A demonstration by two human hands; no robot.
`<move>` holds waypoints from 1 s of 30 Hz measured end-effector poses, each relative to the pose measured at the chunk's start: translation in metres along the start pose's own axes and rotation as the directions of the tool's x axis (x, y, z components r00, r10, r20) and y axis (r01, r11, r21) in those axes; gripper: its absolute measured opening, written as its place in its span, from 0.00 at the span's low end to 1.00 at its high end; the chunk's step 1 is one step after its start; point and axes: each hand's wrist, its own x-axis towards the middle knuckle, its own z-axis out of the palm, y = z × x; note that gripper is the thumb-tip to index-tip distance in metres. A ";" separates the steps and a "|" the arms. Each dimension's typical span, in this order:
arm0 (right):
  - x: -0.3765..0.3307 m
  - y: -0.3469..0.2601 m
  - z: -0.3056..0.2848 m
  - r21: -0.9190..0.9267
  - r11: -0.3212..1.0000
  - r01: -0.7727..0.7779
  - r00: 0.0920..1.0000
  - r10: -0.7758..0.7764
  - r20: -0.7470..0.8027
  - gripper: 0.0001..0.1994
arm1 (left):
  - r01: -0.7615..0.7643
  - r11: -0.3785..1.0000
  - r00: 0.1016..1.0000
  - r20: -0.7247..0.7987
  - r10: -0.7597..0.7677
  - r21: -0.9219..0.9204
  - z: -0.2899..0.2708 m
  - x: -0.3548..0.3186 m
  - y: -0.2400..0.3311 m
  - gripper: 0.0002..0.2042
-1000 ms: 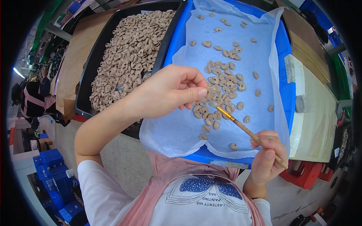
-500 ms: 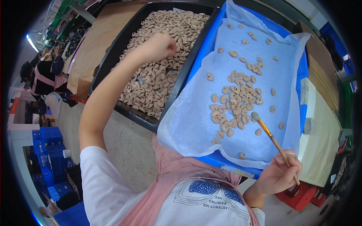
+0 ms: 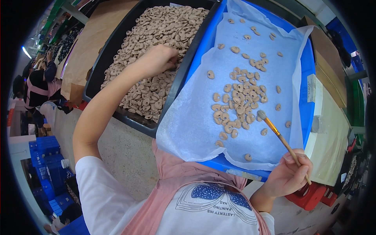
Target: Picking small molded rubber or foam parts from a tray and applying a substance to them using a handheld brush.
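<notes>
My left hand (image 3: 160,60) reaches into a black tray (image 3: 139,124) heaped with small beige-brown ring-like pieces (image 3: 172,27), each with a hole. Its fingers are curled down at the pieces; the fingertips are hidden, so what they pinch cannot be made out. My right hand (image 3: 290,174) grips a paintbrush (image 3: 279,135) by its wooden handle, bristles pointing up and left. The bristles are over a blue tray (image 3: 308,105) lined with white paper (image 3: 184,135), beside a loose cluster of similar pieces (image 3: 243,96). More pieces are scattered around the paper.
Brown paper (image 3: 92,47) covers a surface left of the black tray. Cardboard (image 3: 327,64) lies right of the blue tray, with a red object (image 3: 309,197) below it. Blue crates (image 3: 49,160) stand at the lower left. Another person (image 3: 41,84) is at the far left.
My left hand has come down from above the heap to the pieces. The whole view has shifted slightly, while my right hand keeps the paintbrush in much the same place.
</notes>
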 end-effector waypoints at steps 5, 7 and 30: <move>0.002 0.000 -0.001 0.070 0.997 -0.037 0.998 0.041 -0.051 0.14 | 0.184 0.740 0.943 -0.097 -0.319 -0.647 -0.043 0.001 0.023 0.06; 0.002 0.000 -0.001 0.088 0.995 -0.040 0.997 0.046 -0.065 0.14 | 0.101 0.570 0.958 -0.074 -0.276 -0.816 -0.056 0.002 0.059 0.08; 0.001 0.004 0.000 -0.026 0.998 0.056 0.984 -0.050 0.171 0.13 | 0.477 -0.008 0.879 0.477 -0.002 -0.879 -0.021 0.004 0.155 0.10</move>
